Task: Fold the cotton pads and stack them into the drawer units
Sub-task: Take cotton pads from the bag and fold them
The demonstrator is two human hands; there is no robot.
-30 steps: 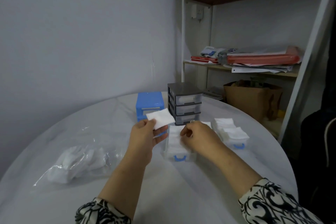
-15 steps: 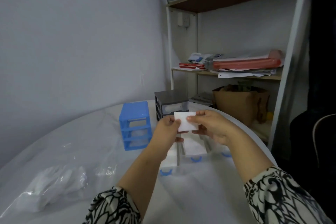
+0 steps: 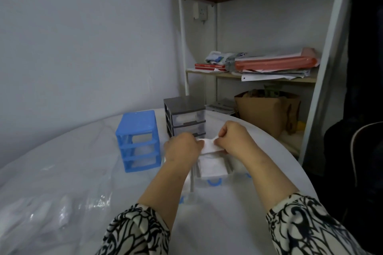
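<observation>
Pinching small white square cotton pad (image 3: 209, 146) between left hand (image 3: 182, 148) and right hand (image 3: 234, 137), above clear pulled-out drawer (image 3: 214, 181) on white worktop (image 3: 207, 223). Pad looks soft, light, limp; hold opposite edges, crease gently. Blue drawer unit (image 3: 137, 141) nearby.

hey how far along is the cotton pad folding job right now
Done: folded pads fill the clear drawer pulled out on the table, and the grey drawer unit shows white in its top drawer. In hand: the left hand and right hand pinch one cotton pad above that drawer. Left: a plastic bag apparently with more pads, and the blue drawer unit, its slots open without drawers.
</observation>
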